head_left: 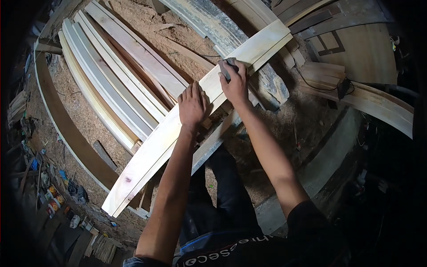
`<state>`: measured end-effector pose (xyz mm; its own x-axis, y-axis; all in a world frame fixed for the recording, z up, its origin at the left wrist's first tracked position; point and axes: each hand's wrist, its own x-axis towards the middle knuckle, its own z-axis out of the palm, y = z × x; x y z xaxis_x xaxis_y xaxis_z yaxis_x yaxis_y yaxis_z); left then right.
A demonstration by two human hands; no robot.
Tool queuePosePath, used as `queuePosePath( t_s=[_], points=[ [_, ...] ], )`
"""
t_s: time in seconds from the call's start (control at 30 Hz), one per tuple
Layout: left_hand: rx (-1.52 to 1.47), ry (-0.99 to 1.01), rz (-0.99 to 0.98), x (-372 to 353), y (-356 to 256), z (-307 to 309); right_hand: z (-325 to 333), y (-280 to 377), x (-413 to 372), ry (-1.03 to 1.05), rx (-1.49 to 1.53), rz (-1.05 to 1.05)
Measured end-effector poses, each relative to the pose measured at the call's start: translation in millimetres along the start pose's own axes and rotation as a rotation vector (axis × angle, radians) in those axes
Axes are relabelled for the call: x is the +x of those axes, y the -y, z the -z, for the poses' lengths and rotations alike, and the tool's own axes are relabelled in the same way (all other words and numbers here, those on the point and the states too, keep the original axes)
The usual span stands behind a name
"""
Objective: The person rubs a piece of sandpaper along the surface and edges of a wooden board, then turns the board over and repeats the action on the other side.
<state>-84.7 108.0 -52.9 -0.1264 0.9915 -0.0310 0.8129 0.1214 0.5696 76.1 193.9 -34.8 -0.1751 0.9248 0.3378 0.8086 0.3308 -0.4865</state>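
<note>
A long pale wooden board (155, 140) lies diagonally across the middle of the head view, from lower left to upper right. My left hand (193, 106) rests on the board near its middle, its fingers pressed together over the surface; nothing shows in it. Farther up the board, my right hand (235, 83) has its fingers wrapped round a small dark grey block (228, 69), which sits against the board's face. A lengthwise step or groove runs along the board beside both hands.
Several long boards (111, 66) lie side by side at upper left over sawdust. A rough, stained beam (271, 84) passes beneath the board. More planks (378, 104) and a cable are at right. Bottles and offcuts (100, 247) lie at lower left.
</note>
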Motion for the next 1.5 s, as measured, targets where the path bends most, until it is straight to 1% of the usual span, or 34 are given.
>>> queuePosePath(
  t_s=[0.07, 0.1, 0.13, 0.2, 0.23, 0.3, 0.33, 0.4, 0.47, 0.53, 0.6, 0.67, 0.7, 0.8, 0.87, 0.93, 1.03, 1.07, 1.13, 1.2, 1.23, 1.33, 1.4, 1.5],
  points=[
    [-0.014, 0.000, -0.002, 0.1, -0.6, 0.8, -3.0, 10.5, -13.9, -0.029, 0.130, -0.046],
    [-0.023, 0.002, 0.000, 1.3, 0.1, 0.7, 0.3, 17.0, -25.4, -0.011, 0.111, -0.012],
    [-0.026, -0.002, -0.003, 1.1, 0.7, 0.5, -1.6, 23.2, -41.1, -0.014, 0.161, -0.036],
    [0.040, -0.009, -0.007, 1.7, 0.4, 1.1, 5.1, 30.4, -56.7, 0.054, 0.032, 0.011],
    [0.035, -0.022, -0.014, 1.3, -0.2, 1.8, 3.8, 26.1, -50.1, 0.053, 0.034, 0.017],
    [0.059, -0.021, -0.009, 2.3, 0.5, 0.8, 0.4, 12.3, -35.4, 0.018, 0.168, 0.058],
    [0.078, -0.013, -0.006, 1.7, -0.3, 1.0, 2.0, 4.5, -19.9, 0.031, 0.042, 0.040],
    [0.078, 0.015, 0.015, 1.3, -3.6, 5.6, 0.3, -14.4, 17.9, -0.020, 0.043, 0.025],
    [0.079, 0.037, 0.033, 1.3, -4.7, 5.1, -6.6, -33.5, 38.4, -0.041, 0.011, 0.016],
    [0.093, 0.002, 0.022, 3.4, -2.6, 0.6, -4.2, -29.5, 32.9, -0.030, 0.047, -0.006],
    [0.092, -0.004, 0.041, 6.6, -5.5, -4.5, 1.3, -17.8, 6.3, 0.028, 0.120, -0.051],
    [0.108, 0.017, 0.112, 8.1, -5.9, -11.8, 6.6, -5.9, -21.9, 0.036, 0.145, 0.032],
    [0.110, 0.011, 0.125, 11.5, -9.1, -12.3, 12.8, -7.1, -25.7, 0.095, 0.092, 0.034],
    [0.123, 0.037, 0.124, 25.3, -17.2, -15.5, 12.5, -31.8, 1.1, 0.105, 0.184, 0.031],
    [0.128, 0.043, 0.123, 37.3, -21.1, -23.3, 16.2, -52.8, 42.2, 0.068, 0.072, 0.012],
    [0.132, 0.053, 0.122, 45.9, -27.2, -31.1, 10.8, -78.5, 73.0, -0.048, 0.080, 0.020],
    [0.115, -0.005, 0.128, 57.8, -40.8, -38.3, 13.6, -78.3, 71.1, -0.021, 0.087, 0.011],
    [0.115, -0.008, 0.131, 61.7, -44.7, -37.8, 14.6, -71.2, 60.4, 0.011, 0.134, -0.041],
    [0.134, 0.002, 0.162, 67.8, -52.2, -41.7, 18.9, -56.3, 27.4, 0.070, 0.220, -0.030],
    [0.117, 0.006, 0.171, 71.6, -56.5, -41.1, 24.1, -48.3, 5.7, 0.123, 0.157, 0.054],
    [0.099, 0.009, 0.182, 70.8, -57.5, -40.2, 24.1, -51.2, 4.3, 0.135, 0.165, 0.061],
    [0.065, -0.004, 0.184, 71.5, -62.3, -34.6, 21.8, -68.8, 28.2, 0.106, 0.216, 0.034],
    [0.113, 0.012, 0.180, 71.5, -63.1, -33.8, 24.8, -79.6, 59.4, 0.069, 0.104, 0.053],
    [0.112, -0.024, 0.174, 71.1, -63.3, -35.9, 24.3, -81.2, 66.3, 0.063, 0.085, 0.028]
  ],
)
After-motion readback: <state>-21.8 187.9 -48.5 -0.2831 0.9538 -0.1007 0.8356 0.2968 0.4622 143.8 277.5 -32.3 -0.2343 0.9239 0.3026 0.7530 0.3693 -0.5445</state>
